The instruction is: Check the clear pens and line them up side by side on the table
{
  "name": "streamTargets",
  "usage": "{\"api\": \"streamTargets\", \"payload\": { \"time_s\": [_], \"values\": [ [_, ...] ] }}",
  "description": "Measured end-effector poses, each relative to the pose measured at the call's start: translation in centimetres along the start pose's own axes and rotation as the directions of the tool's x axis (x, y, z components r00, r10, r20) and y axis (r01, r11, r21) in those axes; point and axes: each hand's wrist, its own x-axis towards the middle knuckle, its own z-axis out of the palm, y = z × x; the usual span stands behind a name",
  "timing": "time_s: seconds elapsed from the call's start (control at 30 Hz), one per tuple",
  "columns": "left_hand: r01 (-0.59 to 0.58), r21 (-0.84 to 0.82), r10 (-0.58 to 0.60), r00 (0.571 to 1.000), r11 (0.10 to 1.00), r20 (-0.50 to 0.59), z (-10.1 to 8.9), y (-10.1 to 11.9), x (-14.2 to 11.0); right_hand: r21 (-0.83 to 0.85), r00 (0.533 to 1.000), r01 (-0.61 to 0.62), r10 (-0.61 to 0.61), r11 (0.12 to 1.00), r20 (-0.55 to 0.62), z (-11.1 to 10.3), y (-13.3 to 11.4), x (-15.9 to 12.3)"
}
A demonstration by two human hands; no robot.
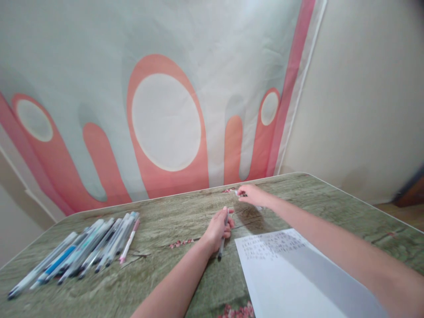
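My left hand [218,227] is closed around a slim pen [221,249], whose dark end points down toward me. Farther back and to the right is my right hand [251,194], its fingers bent together in a pinch. Something small and pale shows at its fingertips, too small to name. Below my right forearm lies a white sheet of paper [281,278] with rows of dark handwriting across its top. The left hand is just beside the paper's upper left corner.
Several pens [89,247] lie side by side in a pile on the left, among them a blue one [61,259] and a pink-and-white one [130,240]. The wood-patterned table [172,274] ends at a backdrop [218,53] with coral shapes. A plain wall [357,101] rises at right.
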Motion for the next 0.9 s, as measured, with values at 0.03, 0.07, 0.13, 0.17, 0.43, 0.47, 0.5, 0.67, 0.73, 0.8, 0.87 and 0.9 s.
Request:
{"api": "streamTargets", "payload": {
  "time_s": [0.03, 0.07, 0.13, 0.17, 0.43, 0.47, 0.5, 0.67, 0.73, 0.8, 0.87, 0.9],
  "values": [
    [0.009, -0.015, -0.009, 1.000, 1.000, -0.002, 0.0, 0.1, 0.0, -0.020, 0.999, 0.001, 0.000, 1.000, 0.052, -0.1, -0.1, -1.2],
    [0.018, -0.028, -0.018, 1.000, 0.999, -0.001, -0.1, 0.2, 0.1, -0.053, 0.990, 0.008, 0.000, 0.999, 0.143, -0.3, -0.2, -2.4],
    [0.032, -0.045, -0.032, 0.999, 0.998, -0.001, -0.1, 0.3, 0.1, -0.192, 0.919, 0.108, -0.024, 0.975, 0.395, -0.6, -0.4, -5.1],
    [0.034, -0.051, -0.034, 0.999, 0.998, -0.001, -0.1, 0.3, 0.1, -0.234, 0.914, 0.124, -0.019, 0.964, 0.406, -0.9, -0.4, -6.4],
    [0.033, -0.082, -0.033, 0.999, 0.996, 0.010, -0.3, 0.2, 0.1, -0.307, 0.853, 0.088, 0.087, 0.948, 0.514, -2.4, -1.6, -11.7],
    [0.038, -0.093, -0.038, 0.999, 0.995, 0.012, -0.4, 0.3, 0.1, -0.296, 0.849, 0.092, 0.080, 0.951, 0.522, -2.2, -2.1, -12.1],
    [0.045, -0.107, -0.043, 0.999, 0.993, 0.015, -0.4, 0.3, 0.2, -0.284, 0.844, 0.101, 0.069, 0.954, 0.531, -1.8, -2.7, -12.5],
    [0.074, -0.169, -0.071, 0.997, 0.983, 0.024, -0.6, 0.7, 0.1, -0.239, 0.834, 0.178, -0.017, 0.955, 0.552, 0.6, -5.9, -13.9],
    [0.079, -0.180, -0.078, 0.997, 0.981, 0.014, -0.5, 0.8, 0.1, -0.195, 0.817, 0.197, -0.051, 0.961, 0.574, 1.1, -6.5, -13.4],
    [0.078, -0.185, -0.082, 0.997, 0.980, -0.010, -0.5, 0.8, 0.1, -0.109, 0.773, 0.162, -0.058, 0.981, 0.632, 1.2, -6.5, -11.9],
    [0.071, -0.190, -0.080, 0.996, 0.979, -0.039, -0.4, 0.7, 0.2, 0.012, 0.713, 0.045, -0.040, 0.999, 0.700, 1.1, -5.5, -9.5],
    [0.066, -0.192, -0.077, 0.996, 0.979, -0.050, -0.4, 0.7, 0.2, 0.066, 0.714, -0.019, -0.033, 0.998, 0.699, 1.1, -4.9, -8.1]
  ]
}}
